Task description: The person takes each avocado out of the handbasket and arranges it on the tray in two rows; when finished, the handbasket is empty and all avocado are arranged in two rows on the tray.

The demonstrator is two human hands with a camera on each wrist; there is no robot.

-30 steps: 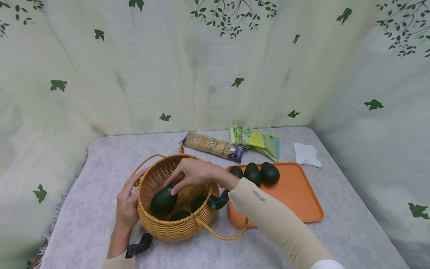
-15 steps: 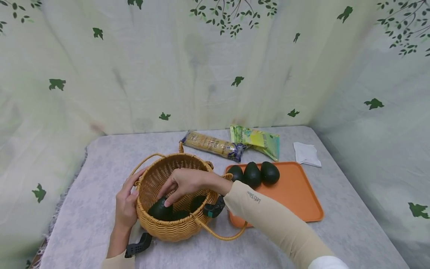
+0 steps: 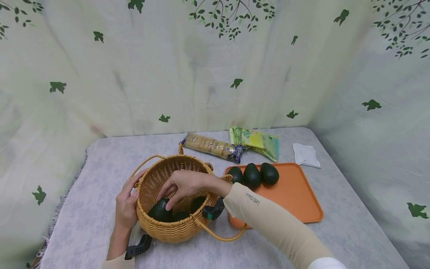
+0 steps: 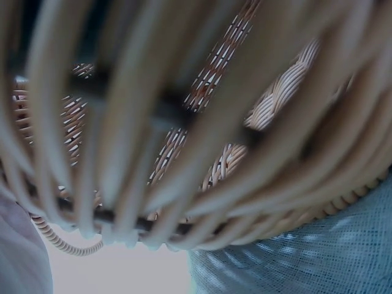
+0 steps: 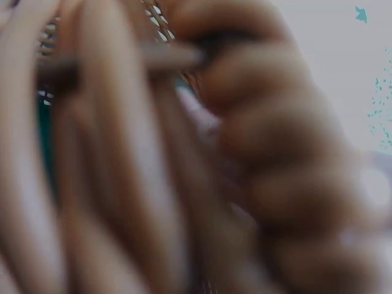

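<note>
A round wicker basket (image 3: 173, 232) stands on the table at centre left in the head view. My left hand (image 3: 126, 203) holds its left rim, fingers along the outside. Reaching over the right side, my right hand (image 3: 184, 184) pinches a dark green avocado (image 3: 159, 212) low inside, thumb and fingers at its upper end. Two more avocados, one near the front wall (image 3: 181, 215) and one at the right (image 3: 197, 204), are partly hidden by rim and hand. Both wrist views are filled by blurred wicker strands (image 4: 131, 141), close to the cameras.
An orange tray (image 3: 295, 205) to the right bears three avocados (image 3: 252, 177) along its back left. Behind lie a long pack of dry noodles (image 3: 212, 146), green-yellow packets (image 3: 258, 141) and a white folded tissue (image 3: 306, 155). A basket handle (image 3: 226, 239) extends toward the tray.
My right hand has moved down and slightly left, lowering the avocado to the bottom of the basket. The left hand has stayed on the rim.
</note>
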